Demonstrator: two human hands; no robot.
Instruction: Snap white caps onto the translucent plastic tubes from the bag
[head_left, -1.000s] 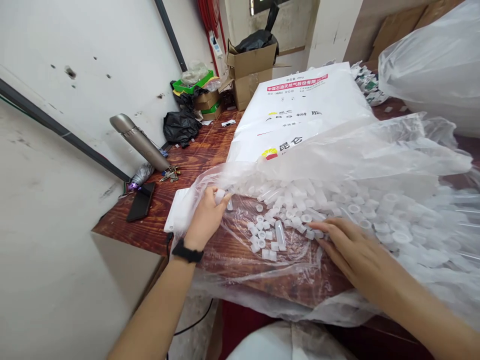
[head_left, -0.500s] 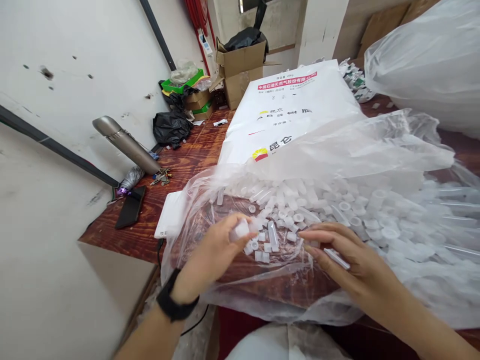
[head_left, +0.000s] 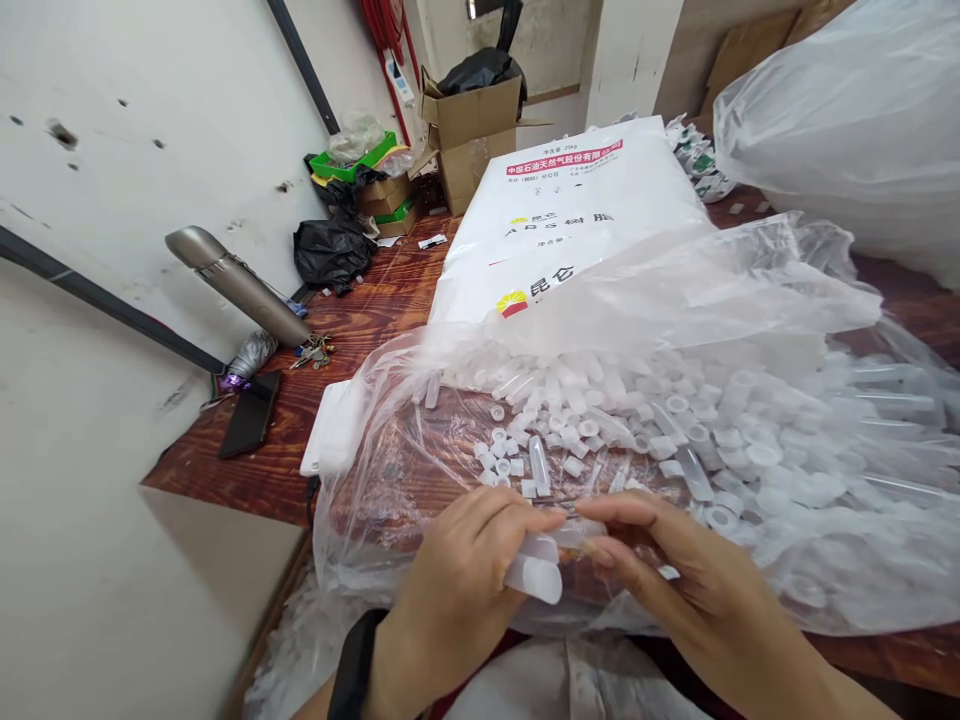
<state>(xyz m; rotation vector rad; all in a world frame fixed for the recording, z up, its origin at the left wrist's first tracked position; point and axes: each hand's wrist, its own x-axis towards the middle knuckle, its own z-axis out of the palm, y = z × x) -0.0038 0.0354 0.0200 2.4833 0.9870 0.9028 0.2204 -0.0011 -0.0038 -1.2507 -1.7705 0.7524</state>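
Translucent plastic tubes (head_left: pixel 541 577) lie gripped in the left hand (head_left: pixel 469 580), its fingers curled round them, above the bench's (head_left: pixel 367 310) near edge. The right hand (head_left: pixel 690 570) pinches a small piece (head_left: pixel 581 531) against them between thumb and forefinger. Beyond both hands, loose caps (head_left: pixel 499 462) and more tubes lie heaped on clear plastic sheeting (head_left: pixel 375 500), with a printed white sack (head_left: pixel 562 200) behind.

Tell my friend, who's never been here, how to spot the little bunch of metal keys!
Start at the red-brown wooden table and find the tall, grey metal bottle tilted on its left side. The bunch of metal keys lies right by the bottle's lower end. Unlike the flat, black, phone-like slab nearby, it's a small jumble of separate pieces.
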